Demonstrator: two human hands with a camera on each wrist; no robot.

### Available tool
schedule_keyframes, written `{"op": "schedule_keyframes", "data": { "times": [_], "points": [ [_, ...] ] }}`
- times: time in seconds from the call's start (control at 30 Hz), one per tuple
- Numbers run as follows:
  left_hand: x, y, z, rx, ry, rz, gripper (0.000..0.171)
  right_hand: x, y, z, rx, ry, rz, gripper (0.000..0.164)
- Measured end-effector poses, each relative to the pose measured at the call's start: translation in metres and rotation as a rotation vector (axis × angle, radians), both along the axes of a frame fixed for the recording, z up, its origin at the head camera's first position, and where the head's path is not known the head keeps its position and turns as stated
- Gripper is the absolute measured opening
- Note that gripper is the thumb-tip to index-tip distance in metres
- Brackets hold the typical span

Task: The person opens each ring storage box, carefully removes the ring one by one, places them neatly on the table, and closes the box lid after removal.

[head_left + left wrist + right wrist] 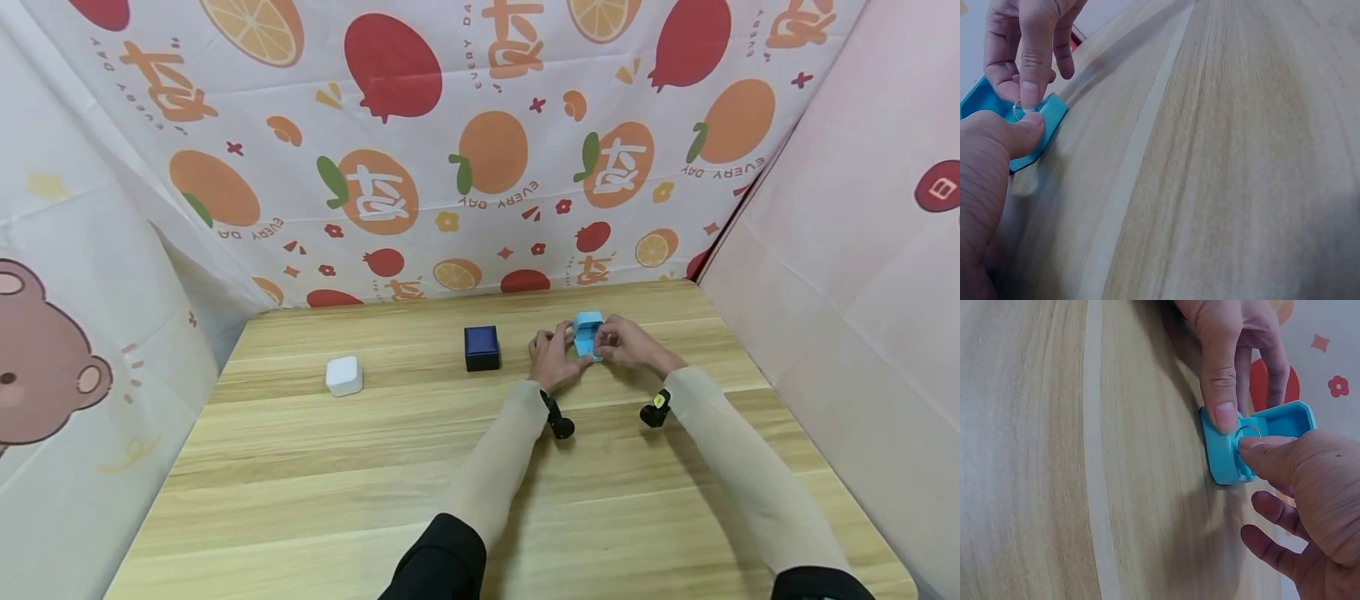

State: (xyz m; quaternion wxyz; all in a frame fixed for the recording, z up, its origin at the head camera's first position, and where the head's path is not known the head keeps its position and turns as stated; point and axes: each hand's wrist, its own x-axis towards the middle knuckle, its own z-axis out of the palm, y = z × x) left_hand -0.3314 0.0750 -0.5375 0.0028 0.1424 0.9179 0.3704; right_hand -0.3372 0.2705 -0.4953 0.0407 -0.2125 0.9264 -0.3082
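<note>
A light-blue ring box [588,319] stands on the table with its lid up. My left hand [553,360] grips it from the left, the thumb pressing on its front edge and the other fingers along its side. From the right, my right hand [632,343] pinches a thin silver ring [1249,429] between thumb and forefinger, right at the box's insert. In the right wrist view the ring's upper arc shows above the blue base [1221,453]; its lower part is hidden by the fingers and the box. The right hand's other fingers are spread loosely.
A dark-blue box [482,347], closed, sits just left of my left hand. Farther left is a small white box [344,376] with rounded corners. The wooden table [360,492] ends at a fruit-print curtain [465,233] behind and pale curtains at both sides.
</note>
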Motion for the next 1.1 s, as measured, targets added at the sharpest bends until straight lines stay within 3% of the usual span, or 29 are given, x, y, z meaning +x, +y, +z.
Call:
{"op": "schedule_keyframes", "data": {
  "times": [0.53,0.7,1.1],
  "points": [
    [-0.001,-0.001,-0.001,0.016,0.001,0.007,0.079,0.003,0.012,0.012,-0.054,-0.007,-0.035,0.010],
    [0.000,0.000,-0.001,0.007,0.015,0.006,0.078,0.005,0.014,0.013,-0.041,0.005,0.002,0.003],
    [-0.002,0.000,-0.003,-0.004,0.027,0.010,0.078,0.008,0.017,0.010,0.036,-0.033,0.095,0.006]
  ]
}}
